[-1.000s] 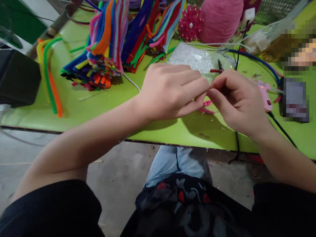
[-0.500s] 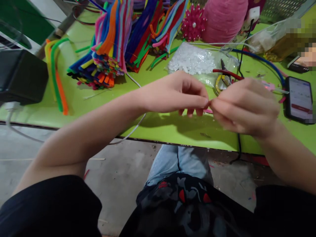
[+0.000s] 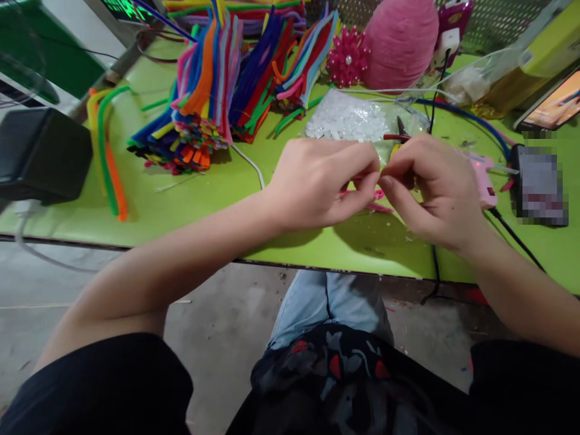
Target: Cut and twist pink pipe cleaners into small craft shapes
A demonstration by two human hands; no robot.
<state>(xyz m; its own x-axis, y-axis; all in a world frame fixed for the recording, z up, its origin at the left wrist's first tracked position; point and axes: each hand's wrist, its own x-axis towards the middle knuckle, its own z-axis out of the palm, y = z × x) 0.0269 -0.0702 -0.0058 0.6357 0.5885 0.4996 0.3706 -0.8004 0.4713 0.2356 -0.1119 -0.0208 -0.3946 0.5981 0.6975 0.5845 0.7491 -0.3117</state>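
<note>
My left hand [image 3: 324,181] is above the green table, its thumb and fingertips pinched together. My right hand [image 3: 432,187] faces it, thumb and index finger also pinched, and the fingertips of both hands almost meet. Whatever lies between them is too small or hidden to make out. Pink pipe cleaner pieces [image 3: 379,208] show just below and behind my left fingertips; I cannot tell whether they are held or lie on the table. Behind my right hand are pliers [image 3: 401,128] with red and yellow handles, partly covered. A pink glue gun [image 3: 486,184] lies beside my right wrist.
Bundles of coloured pipe cleaners [image 3: 199,103] stand at the back left. A bag of white pieces [image 3: 347,118], a pink flower [image 3: 348,57] and a pink wrapped form [image 3: 401,45] are behind my hands. Phones [image 3: 541,184] lie right; a black box [image 3: 43,154] stands left. Cables cross the table.
My left hand has turned, its fingers now curled in toward the thumb. My right hand has shifted slightly left and rolled so that its thumb shows. More of the pink pipe cleaner is visible.
</note>
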